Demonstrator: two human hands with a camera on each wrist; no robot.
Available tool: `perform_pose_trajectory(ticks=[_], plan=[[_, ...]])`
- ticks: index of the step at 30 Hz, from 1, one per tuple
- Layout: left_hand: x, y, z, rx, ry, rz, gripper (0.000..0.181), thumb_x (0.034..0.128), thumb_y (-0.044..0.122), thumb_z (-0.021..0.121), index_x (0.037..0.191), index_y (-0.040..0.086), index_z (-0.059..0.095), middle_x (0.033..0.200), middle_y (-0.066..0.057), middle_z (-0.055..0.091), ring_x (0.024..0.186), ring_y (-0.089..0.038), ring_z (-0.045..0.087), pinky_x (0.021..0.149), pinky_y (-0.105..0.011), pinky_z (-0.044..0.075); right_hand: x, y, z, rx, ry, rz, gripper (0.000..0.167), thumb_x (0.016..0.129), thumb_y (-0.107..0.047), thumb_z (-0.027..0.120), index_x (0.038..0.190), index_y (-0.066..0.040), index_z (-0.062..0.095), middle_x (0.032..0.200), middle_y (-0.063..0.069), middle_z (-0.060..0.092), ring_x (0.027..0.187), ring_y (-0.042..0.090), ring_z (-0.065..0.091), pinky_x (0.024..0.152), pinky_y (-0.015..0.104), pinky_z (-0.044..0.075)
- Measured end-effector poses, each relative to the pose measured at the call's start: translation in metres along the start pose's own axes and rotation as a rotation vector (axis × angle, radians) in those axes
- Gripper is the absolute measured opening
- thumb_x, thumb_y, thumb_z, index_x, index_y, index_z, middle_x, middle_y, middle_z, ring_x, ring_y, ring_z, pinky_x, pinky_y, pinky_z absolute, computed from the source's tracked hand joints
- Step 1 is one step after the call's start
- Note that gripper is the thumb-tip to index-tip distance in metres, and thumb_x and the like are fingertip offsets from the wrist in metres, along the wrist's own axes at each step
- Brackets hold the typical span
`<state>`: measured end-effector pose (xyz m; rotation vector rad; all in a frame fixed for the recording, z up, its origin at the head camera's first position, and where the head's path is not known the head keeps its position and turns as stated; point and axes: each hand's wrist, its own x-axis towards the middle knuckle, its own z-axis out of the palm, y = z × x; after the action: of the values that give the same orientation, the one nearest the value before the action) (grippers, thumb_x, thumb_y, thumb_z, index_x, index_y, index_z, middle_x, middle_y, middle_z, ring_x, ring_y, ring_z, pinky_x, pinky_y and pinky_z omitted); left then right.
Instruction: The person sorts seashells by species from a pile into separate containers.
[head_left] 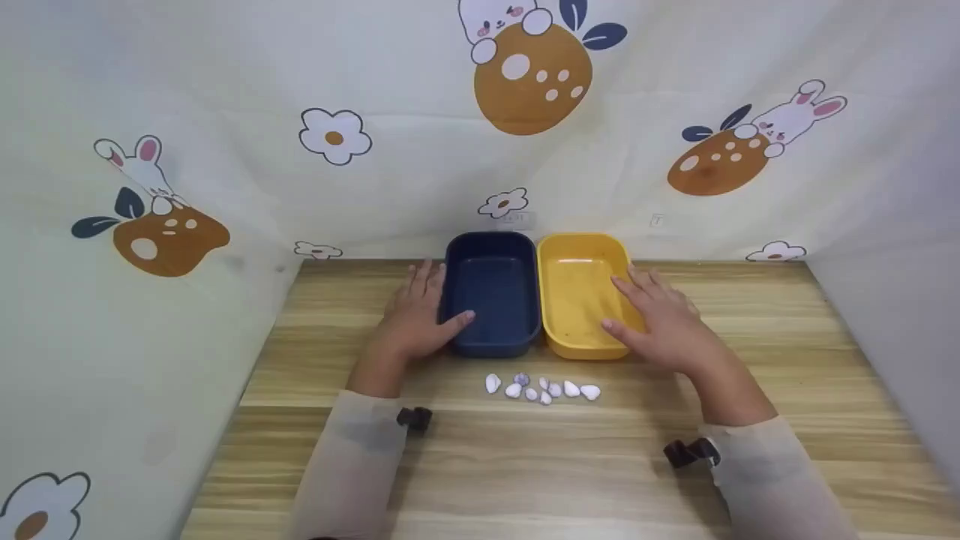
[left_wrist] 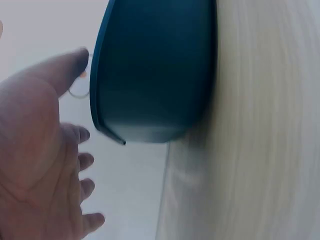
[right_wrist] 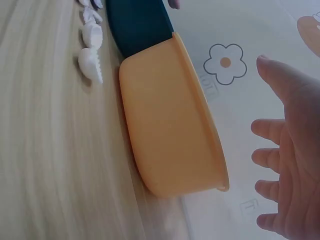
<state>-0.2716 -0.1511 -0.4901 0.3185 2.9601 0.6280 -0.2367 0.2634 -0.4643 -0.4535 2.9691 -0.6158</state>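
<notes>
A dark blue bin [head_left: 492,349] and a yellow bin [head_left: 589,352] stand side by side on the wooden table. My left hand [head_left: 417,319] is at the blue bin's left side, fingers spread and thumb over the rim in the head view. In the left wrist view a gap shows between that hand [left_wrist: 40,160] and the bin wall. On the other side, my right hand [head_left: 664,322] hovers by the yellow bin's right rim with fingers apart. The right wrist view shows it holding nothing. Several small whitish seashells [head_left: 554,390] lie in a loose row before the bins.
Behind the bins hangs a pale cloth [head_left: 420,180] printed with rabbits and flowers; it also walls both sides. The wooden table [head_left: 525,465] stretches toward me in front of the shells. Dark straps [head_left: 415,418] sit at both wrists.
</notes>
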Motion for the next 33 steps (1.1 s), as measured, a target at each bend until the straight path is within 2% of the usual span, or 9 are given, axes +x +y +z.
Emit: perform_pose_trajectory(ticks=[8, 13, 18, 24, 26, 29, 31, 33], plan=[[-0.011, -0.009, -0.002, -0.079, -0.083, 0.085, 0.113, 0.0946, 0.079, 0.057, 0.174, 0.018, 0.005, 0.183, -0.006, -0.003, 0.17, -0.037, -0.002, 0.132, -0.071, 0.013, -0.011, -0.001, 0.002, 0.0, -0.001, -0.04, 0.085, 0.101, -0.072, 0.054, 0.169, -0.024, 0.034, 0.181, 0.01, 0.02, 0.166, 0.048, 0.014, 0.126, 0.079, 0.014], [-0.013, -0.014, -0.002, -0.105, -0.129, 0.13, 0.111, 0.0954, 0.073, 0.061, 0.174, 0.013, 0.009, 0.183, -0.008, 0.001, 0.169, -0.038, 0.003, 0.134, -0.065, 0.017, -0.02, -0.008, 0.001, 0.048, 0.002, -0.089, 0.083, 0.1, -0.07, 0.06, 0.166, -0.023, 0.042, 0.18, 0.006, 0.025, 0.167, 0.043, 0.017, 0.129, 0.073, 0.019], [-0.012, -0.019, -0.001, -0.161, -0.155, 0.159, 0.111, 0.0964, 0.069, 0.064, 0.173, 0.01, 0.01, 0.183, -0.01, 0.003, 0.169, -0.038, 0.008, 0.134, -0.06, 0.021, -0.027, -0.018, -0.001, 0.116, 0.035, -0.156, 0.076, 0.099, -0.065, 0.066, 0.158, -0.02, 0.054, 0.173, 0.006, 0.04, 0.161, 0.039, 0.035, 0.128, 0.067, 0.031], [-0.009, -0.024, 0.001, -0.219, -0.179, 0.177, 0.115, 0.0956, 0.069, 0.065, 0.173, 0.01, 0.005, 0.182, -0.01, -0.003, 0.168, -0.041, 0.006, 0.132, -0.065, 0.022, -0.028, -0.022, -0.001, 0.143, 0.074, -0.176, 0.062, 0.096, -0.051, 0.077, 0.15, -0.022, 0.064, 0.161, 0.005, 0.057, 0.151, 0.038, 0.051, 0.124, 0.064, 0.039], [-0.008, -0.026, 0.003, -0.241, -0.186, 0.181, 0.116, 0.0953, 0.069, 0.066, 0.173, 0.01, 0.003, 0.182, -0.01, -0.006, 0.168, -0.041, 0.005, 0.131, -0.065, 0.022, -0.028, -0.022, 0.001, 0.159, 0.083, -0.196, 0.059, 0.094, -0.046, 0.082, 0.146, -0.023, 0.068, 0.153, 0.004, 0.064, 0.142, 0.034, 0.06, 0.118, 0.06, 0.048], [-0.006, -0.028, 0.006, -0.291, -0.195, 0.187, 0.117, 0.0953, 0.067, 0.068, 0.174, 0.012, 0.0, 0.182, -0.008, -0.009, 0.168, -0.041, 0.006, 0.132, -0.063, 0.023, -0.028, -0.02, 0.004, 0.188, 0.092, -0.251, 0.052, 0.091, -0.04, 0.086, 0.139, -0.023, 0.073, 0.136, 0.002, 0.074, 0.122, 0.027, 0.07, 0.103, 0.049, 0.06], [-0.004, -0.029, 0.008, -0.332, -0.2, 0.189, 0.117, 0.0954, 0.065, 0.069, 0.174, 0.014, -0.002, 0.181, -0.007, -0.01, 0.168, -0.041, 0.007, 0.132, -0.062, 0.023, -0.029, -0.019, 0.006, 0.214, 0.082, -0.288, 0.049, 0.09, -0.036, 0.088, 0.135, -0.023, 0.075, 0.127, 0.0, 0.077, 0.111, 0.023, 0.072, 0.093, 0.042, 0.062], [-0.004, -0.031, 0.009, -0.364, -0.204, 0.183, 0.118, 0.0949, 0.064, 0.071, 0.174, 0.016, -0.003, 0.181, -0.007, -0.011, 0.167, -0.041, 0.009, 0.133, -0.061, 0.023, -0.03, -0.017, 0.009, 0.236, 0.062, -0.31, 0.045, 0.09, -0.034, 0.088, 0.132, -0.022, 0.076, 0.121, -0.001, 0.079, 0.106, 0.021, 0.072, 0.089, 0.037, 0.063]])
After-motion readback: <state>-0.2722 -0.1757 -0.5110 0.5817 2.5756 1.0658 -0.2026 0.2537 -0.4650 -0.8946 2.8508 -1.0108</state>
